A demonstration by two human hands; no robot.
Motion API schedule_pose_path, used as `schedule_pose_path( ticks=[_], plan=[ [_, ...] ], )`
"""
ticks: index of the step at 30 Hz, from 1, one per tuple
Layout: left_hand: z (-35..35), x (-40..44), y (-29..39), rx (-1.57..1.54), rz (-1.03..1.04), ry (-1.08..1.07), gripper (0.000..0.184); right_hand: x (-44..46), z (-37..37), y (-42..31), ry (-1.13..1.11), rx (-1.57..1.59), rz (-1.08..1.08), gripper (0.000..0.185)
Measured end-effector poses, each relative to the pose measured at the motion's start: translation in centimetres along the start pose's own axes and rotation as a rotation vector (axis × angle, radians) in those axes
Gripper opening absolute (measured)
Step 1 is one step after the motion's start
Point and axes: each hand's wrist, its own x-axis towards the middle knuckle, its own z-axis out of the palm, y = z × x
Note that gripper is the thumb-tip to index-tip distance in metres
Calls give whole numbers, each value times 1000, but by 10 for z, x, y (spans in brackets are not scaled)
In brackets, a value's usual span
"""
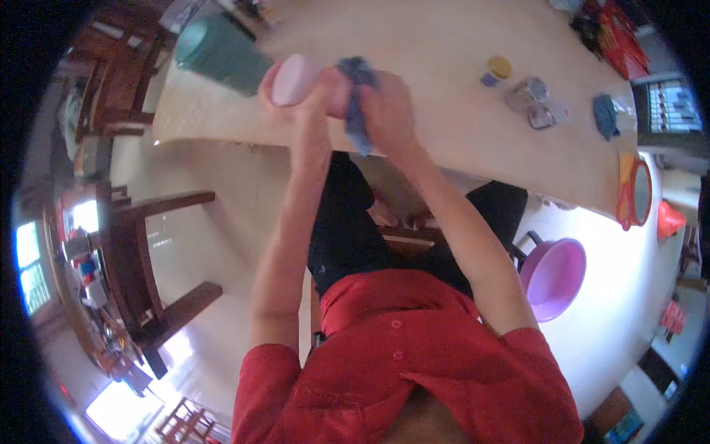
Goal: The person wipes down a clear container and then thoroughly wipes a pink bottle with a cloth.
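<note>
My left hand (316, 102) is closed around a pink, rounded container (296, 79), its pale flat end facing left; whether that is its lid or its base I cannot tell. A crumpled grey-blue cloth (356, 118) is gripped in my right hand (390, 111) and lies against the container's right side. Both hands are slightly smeared by motion above the near edge of the table (429, 44). To the left of my left hand, a green container (225, 59) rests on the tabletop.
A small yellow-lidded jar (497, 69), clear containers (529, 94) and a dark blue cloth (605, 117) lie toward the table's right. An orange-framed mirror (637, 192) is at the right corner. Below stands a pink basin (555, 280); wooden furniture (137, 259) is on the left.
</note>
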Motion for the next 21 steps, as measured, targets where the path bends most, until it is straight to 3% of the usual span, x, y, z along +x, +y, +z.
schedule_pose_path(
  ticks=[2,5,8,10,11,13,14,16,17,21],
  plan=[
    [-2,4,-8,17,8,-12,66,-10,5,34,-19,-449,-180,19],
    [8,-5,9,55,-14,-91,68,-26,2,77,118,-348,-210,19],
    [15,-20,18,90,-37,-192,71,-35,-16,70,60,-359,-49,28],
    [21,-24,18,77,-15,-249,72,-26,-33,59,-198,-391,165,37],
    [24,-28,16,231,93,-323,73,-24,-39,64,-192,-395,162,37],
    [30,-36,14,374,203,-411,74,-20,-52,77,-211,-131,507,41],
    [34,-41,19,366,147,-411,73,-17,-60,76,-198,-138,508,41],
    [41,-50,20,351,79,-414,73,-16,-77,75,248,487,660,40],
    [45,-53,18,332,77,-426,72,-13,-88,62,257,480,663,40],
    [53,-52,12,205,98,-432,59,5,-128,-33,111,434,278,33]
  ],
)
